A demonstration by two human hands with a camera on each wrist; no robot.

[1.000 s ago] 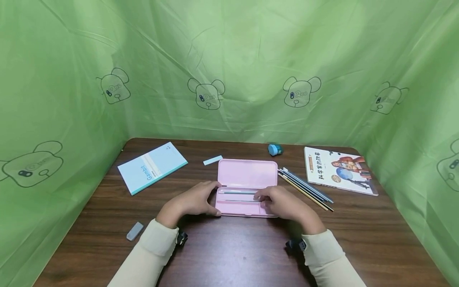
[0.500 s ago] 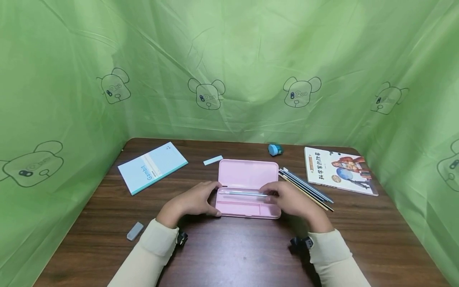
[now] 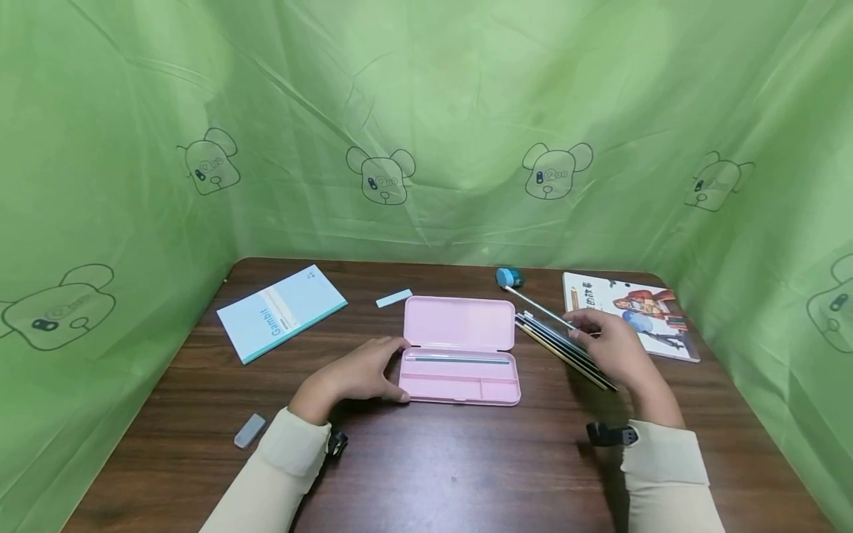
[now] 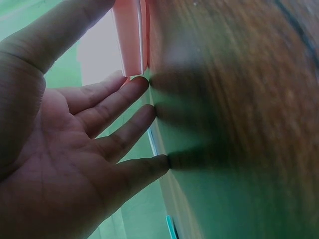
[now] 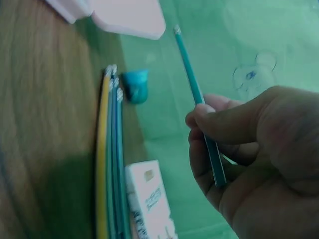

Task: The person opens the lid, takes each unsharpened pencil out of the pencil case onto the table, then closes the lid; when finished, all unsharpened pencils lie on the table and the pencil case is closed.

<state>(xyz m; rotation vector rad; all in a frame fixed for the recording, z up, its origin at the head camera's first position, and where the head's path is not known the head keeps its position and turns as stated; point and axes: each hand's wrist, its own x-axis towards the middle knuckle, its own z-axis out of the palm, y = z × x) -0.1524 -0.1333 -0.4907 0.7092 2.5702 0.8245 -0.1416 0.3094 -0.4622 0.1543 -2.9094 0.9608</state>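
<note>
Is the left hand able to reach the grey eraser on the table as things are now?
Probably yes. The grey eraser lies alone on the table beside the left sleeve, nothing between. But the left hand rests against the pink pencil case and would have to leave it.

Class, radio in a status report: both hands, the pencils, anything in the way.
Left hand open, steadying pink pencil case. Right hand pinching one teal pencil, lifted above the pencil pile. One pencil in case. Path to case clear.
</note>
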